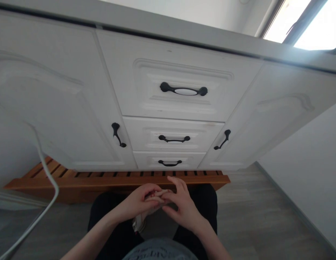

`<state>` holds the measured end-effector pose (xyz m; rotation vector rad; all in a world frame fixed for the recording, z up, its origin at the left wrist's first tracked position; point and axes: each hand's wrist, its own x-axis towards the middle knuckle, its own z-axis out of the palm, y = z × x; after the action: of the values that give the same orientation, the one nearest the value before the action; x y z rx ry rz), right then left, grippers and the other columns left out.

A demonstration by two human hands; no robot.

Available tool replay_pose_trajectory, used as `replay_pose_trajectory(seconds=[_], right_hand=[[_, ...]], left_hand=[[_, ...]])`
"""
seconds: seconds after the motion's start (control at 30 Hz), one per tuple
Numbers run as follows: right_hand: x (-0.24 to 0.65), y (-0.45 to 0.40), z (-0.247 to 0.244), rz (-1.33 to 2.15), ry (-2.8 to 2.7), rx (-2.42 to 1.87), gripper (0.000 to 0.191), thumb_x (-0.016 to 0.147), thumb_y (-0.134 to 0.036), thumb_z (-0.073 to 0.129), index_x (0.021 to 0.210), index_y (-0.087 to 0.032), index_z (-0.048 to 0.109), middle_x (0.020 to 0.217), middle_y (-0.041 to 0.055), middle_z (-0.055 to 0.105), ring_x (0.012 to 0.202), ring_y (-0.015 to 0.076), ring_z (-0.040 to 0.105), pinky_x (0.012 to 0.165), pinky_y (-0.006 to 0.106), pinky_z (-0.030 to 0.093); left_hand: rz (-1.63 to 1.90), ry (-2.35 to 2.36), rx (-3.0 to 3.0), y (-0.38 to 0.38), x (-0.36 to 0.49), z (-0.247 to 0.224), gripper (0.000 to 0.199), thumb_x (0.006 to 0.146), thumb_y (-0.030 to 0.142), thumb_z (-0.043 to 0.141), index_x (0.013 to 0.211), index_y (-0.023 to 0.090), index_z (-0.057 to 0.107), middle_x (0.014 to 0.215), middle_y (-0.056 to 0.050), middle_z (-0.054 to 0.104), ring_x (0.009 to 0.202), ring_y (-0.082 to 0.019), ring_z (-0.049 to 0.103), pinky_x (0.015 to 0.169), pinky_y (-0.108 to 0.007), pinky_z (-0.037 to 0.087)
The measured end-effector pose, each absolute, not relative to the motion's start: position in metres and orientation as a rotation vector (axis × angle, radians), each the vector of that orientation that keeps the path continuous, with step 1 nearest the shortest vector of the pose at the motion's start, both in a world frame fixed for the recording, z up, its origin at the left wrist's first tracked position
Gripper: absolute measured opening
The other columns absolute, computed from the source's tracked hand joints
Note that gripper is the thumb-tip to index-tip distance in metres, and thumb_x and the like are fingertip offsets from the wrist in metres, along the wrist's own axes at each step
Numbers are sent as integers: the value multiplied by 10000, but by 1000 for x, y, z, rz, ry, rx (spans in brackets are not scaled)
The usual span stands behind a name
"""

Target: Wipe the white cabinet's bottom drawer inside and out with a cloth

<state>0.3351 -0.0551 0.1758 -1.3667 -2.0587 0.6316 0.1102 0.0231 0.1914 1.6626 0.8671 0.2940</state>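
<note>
Both of my hands meet low in the head view, above my lap. Pale, thin strips of material [156, 199] lie between them. My left hand [139, 202] curls its fingers and thumb around the strips from the left. On the right, my right hand [181, 206] touches the strips with some fingers, its index finger raised and its thumb apart. More of the pale material [139, 221] hangs below my left hand, near a partly hidden round object that I cannot make out.
A white cabinet [146, 135] with dark handles stands in front. Below it is a slatted wooden bench [116, 182]. A white cable [50, 177] hangs at the left. Dark-trousered knees [208, 202] flank the hands. Grey floor [252, 209] shows at the right.
</note>
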Motion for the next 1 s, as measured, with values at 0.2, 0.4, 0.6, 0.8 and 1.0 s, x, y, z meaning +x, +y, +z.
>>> replay_pose_trajectory(seconds=[0.2, 0.4, 0.6, 0.8, 1.0], right_hand=[[340, -54, 154, 609, -2170, -1618, 339, 734, -192, 822, 1051, -252, 717, 1510, 152, 527, 1375, 409, 486, 1018, 638, 490], [342, -55, 145, 877, -1863, -1455, 196, 845, -76, 590, 923, -239, 664, 1006, 25, 707, 951, 194, 665, 850, 327, 536], [348, -36, 162, 1202, -1532, -1340, 542, 795, -61, 534, 1289, -284, 552, 1096, -4, 699, 1032, 176, 645, 984, 344, 472], [341, -13, 157, 1103, -1379, -1288, 460, 860, -188, 583, 1309, -290, 572, 1142, 32, 662, 1056, 203, 631, 1011, 398, 477], [326, -27, 138, 945, -1425, -1192, 487, 856, -487, 711, 1279, -270, 604, 1353, 100, 579, 1300, 277, 520, 1127, 450, 401]], left_hand=[[168, 894, 1862, 21, 103, 188, 365, 866, 318, 627, 1230, 318, 644, 1166, -17, 641, 1097, -223, 592, 977, -340, 413], [19, 890, 1967, 17, 104, 168, 173, 858, 249, 538, 989, 229, 648, 1008, -19, 560, 968, -199, 554, 851, -311, 399], [37, 697, 1818, 19, 114, 175, 173, 788, 307, 602, 932, 213, 620, 1067, -21, 578, 973, -197, 532, 876, -306, 435], [159, 648, 1579, 24, 106, 177, 411, 790, 472, 660, 1109, 214, 635, 1092, -28, 657, 1017, -238, 556, 904, -332, 468], [289, 783, 1510, 23, 100, 171, 242, 808, 335, 626, 992, 183, 667, 961, 6, 632, 902, -183, 540, 807, -276, 418]])
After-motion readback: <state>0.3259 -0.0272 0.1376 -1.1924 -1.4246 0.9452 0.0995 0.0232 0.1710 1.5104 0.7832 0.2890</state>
